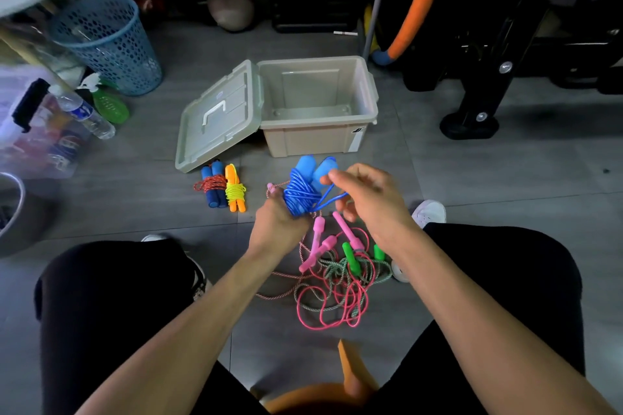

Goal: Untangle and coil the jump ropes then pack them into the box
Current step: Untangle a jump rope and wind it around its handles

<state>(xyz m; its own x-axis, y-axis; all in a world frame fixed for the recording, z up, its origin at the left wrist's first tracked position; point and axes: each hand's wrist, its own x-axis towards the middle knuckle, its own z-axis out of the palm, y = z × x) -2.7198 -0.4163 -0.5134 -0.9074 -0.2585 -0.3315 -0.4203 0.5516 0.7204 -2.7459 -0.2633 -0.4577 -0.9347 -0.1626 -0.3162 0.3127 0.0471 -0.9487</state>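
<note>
Two coiled ropes (220, 188) on grey tiled floor (472, 185), cluttered storeroom

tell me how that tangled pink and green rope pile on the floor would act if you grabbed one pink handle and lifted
The tangled pile would probably come up as a floppy clump: its thin cords loop through one another. The pink handles look rigid, so they likely give a firm grip. The green-handled rope seems caught in the same loops and would likely drag along.

blue rope (298, 194), beige box (317, 141), pink rope (332, 310), green-handled rope (350, 261) perhaps grey-green, blue perforated basket (111, 44).
</note>
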